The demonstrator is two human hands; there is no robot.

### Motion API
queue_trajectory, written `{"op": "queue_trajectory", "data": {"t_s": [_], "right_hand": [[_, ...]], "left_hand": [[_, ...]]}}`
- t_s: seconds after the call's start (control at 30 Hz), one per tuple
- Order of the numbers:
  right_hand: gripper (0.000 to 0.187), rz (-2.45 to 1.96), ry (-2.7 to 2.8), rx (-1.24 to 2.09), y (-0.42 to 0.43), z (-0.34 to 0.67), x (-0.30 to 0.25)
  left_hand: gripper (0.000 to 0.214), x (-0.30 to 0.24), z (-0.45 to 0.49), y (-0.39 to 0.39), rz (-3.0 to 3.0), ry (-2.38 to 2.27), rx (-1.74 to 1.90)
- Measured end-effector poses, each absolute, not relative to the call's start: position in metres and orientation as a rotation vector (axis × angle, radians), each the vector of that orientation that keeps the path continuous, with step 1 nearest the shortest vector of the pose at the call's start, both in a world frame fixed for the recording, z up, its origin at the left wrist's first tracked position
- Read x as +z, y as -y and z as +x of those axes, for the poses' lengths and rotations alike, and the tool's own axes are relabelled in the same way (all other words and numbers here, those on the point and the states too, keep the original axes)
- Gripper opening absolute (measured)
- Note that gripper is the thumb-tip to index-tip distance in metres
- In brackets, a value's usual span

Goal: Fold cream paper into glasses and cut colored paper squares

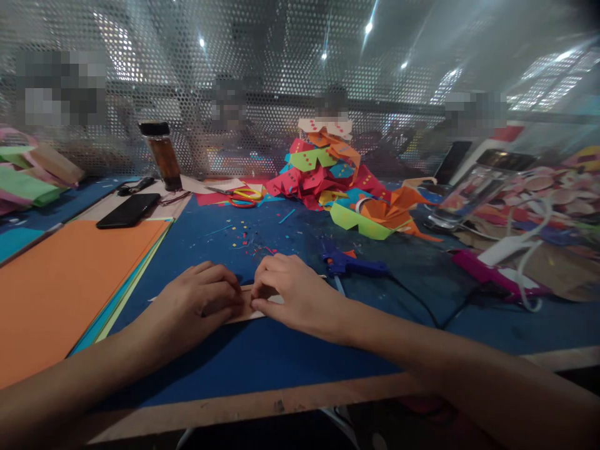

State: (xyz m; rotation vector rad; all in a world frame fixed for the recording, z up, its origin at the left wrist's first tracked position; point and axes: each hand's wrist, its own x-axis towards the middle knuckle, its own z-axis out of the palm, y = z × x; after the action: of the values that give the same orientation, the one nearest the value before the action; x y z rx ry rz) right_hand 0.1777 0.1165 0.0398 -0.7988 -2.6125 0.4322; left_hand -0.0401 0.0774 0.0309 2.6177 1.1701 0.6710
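A small strip of beige paper (244,305) lies low over the blue tabletop, partly covered by my fingers. My left hand (192,303) is closed on its left part, the fingers curled down over it. From the right, my right hand (297,294) pinches the same paper, thumb and fingertips close together. A whitish patch of it shows under the right palm. Just beyond my right hand rests a blue hot glue gun (356,265) with a black cord. Small coloured paper scraps (244,240) are scattered ahead of both hands.
A pile of coloured paper masks (314,178) stands at the back. Scissors (241,197), a tea bottle (163,156), a phone (129,210) and orange paper sheets (79,275) are leftward. Rightward are a magenta glue gun (499,272) and a clear bottle (473,187).
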Motion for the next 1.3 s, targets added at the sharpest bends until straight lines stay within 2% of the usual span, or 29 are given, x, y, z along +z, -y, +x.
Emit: {"op": "queue_trajectory", "data": {"t_s": [0.33, 0.67, 0.9, 1.3], "right_hand": [[0.01, -0.789, 2.654, 0.457, -0.115, 0.18, 0.045], [0.017, -0.833, 2.68, 0.286, -0.106, 0.177, 0.043], [0.013, -0.851, 2.714, 0.342, -0.105, 0.18, 0.048], [0.02, -0.779, 2.79, 0.383, -0.109, 0.19, 0.054]], "left_hand": [[0.009, 0.03, -0.036, -0.074, 2.554, -1.277, 0.638], [0.005, 0.037, -0.029, -0.067, 2.603, -1.351, 0.494], [0.003, 0.035, -0.029, -0.067, 2.613, -1.365, 0.46], [0.006, 0.039, -0.028, -0.063, 2.604, -1.375, 0.466]]}}
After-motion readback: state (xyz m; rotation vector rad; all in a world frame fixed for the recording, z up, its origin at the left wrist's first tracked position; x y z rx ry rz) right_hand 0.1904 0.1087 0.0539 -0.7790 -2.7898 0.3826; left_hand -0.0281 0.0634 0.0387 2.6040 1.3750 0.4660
